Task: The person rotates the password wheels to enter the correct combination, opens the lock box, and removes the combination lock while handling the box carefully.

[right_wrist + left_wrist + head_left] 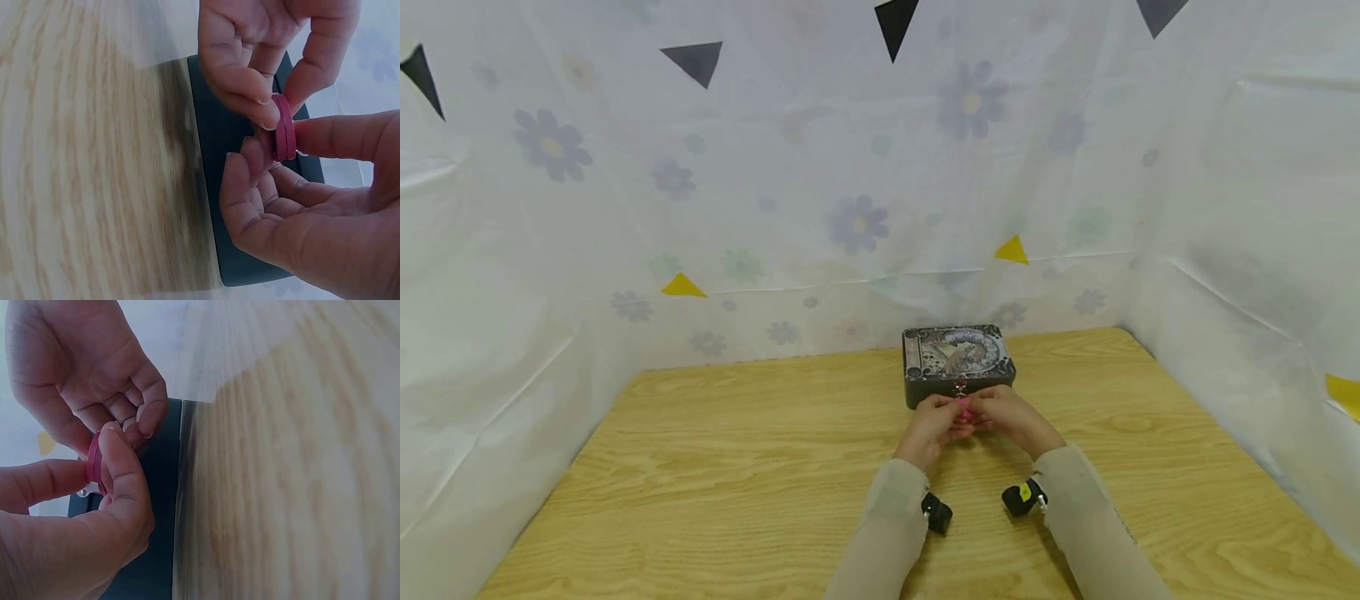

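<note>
A dark box [958, 352] with a patterned lid sits near the back of the table, its front towards me. At its front clasp [960, 390] hangs a small pink padlock [285, 131], its metal shackle partly visible. My left hand [927, 427] pinches the padlock between thumb and fingers from the left. From the other side my right hand [1013, 418] also pinches it with thumb and fingertips, the remaining fingers curled loosely. In the left wrist view the padlock [94, 464] shows edge-on between both hands; its face is hidden.
The wooden table [737, 467] extends left, right and in front of the box. White flowered sheeting [790, 167] hangs behind it and along both sides, with black and yellow triangles on it. Dark wrist cameras [1021, 497] are strapped under both sleeves.
</note>
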### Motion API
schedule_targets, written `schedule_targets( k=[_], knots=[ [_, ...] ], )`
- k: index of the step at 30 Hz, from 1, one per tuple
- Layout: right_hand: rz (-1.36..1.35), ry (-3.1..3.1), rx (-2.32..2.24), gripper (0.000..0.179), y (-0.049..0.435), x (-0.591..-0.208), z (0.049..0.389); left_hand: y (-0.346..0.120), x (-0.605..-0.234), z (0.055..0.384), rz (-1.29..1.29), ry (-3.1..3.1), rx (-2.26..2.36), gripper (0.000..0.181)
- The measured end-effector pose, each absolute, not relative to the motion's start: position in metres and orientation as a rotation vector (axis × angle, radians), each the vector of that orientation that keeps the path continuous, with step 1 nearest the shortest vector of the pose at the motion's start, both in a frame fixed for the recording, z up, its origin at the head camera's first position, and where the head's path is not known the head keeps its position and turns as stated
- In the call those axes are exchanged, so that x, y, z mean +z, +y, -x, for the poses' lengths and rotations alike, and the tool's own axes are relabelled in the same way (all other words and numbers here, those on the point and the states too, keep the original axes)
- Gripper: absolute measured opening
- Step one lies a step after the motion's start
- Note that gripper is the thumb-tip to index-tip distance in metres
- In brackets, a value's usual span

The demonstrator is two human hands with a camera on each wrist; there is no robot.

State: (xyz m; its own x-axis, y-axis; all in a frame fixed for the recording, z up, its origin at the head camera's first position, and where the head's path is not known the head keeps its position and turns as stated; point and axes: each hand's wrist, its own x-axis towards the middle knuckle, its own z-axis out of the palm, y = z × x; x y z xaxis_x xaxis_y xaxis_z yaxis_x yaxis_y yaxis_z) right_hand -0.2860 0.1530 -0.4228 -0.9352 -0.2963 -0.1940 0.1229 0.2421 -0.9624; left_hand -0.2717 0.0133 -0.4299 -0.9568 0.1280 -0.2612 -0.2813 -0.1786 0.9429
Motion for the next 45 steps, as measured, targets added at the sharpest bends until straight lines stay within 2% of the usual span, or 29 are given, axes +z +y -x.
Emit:
schedule_targets(
  k=[45],
  knots=[
    [0.212, 2.166, -1.713, 0.035, 0.1543, -0.4162, 0.2827, 0.0148, -0.4332, 0.2739, 0.179, 1.829, 2.216, 0.004]
  ],
)
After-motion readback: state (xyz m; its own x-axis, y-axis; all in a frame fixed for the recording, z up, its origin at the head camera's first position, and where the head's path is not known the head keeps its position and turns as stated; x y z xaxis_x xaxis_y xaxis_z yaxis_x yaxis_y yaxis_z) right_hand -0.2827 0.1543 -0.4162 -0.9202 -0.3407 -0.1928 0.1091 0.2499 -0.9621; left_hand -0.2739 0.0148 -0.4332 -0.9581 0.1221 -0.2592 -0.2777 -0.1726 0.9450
